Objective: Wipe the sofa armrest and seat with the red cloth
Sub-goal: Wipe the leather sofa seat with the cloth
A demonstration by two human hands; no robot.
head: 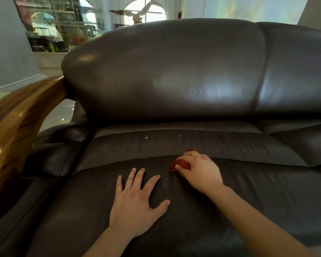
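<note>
right hand (202,171) bunched around the red cloth (180,165), pressing it on the seat (248,191). left hand (135,201) flat beside it, fingers spread. armrest (13,123) at left.

The sofa seat (104,210) is dark brown and shiny, and so is the backrest (165,71). The cloth (182,164) is red. The armrest (13,123) is golden brown wood with darker streaks. Two tiny white specks (146,137) sit on the seat.
</note>
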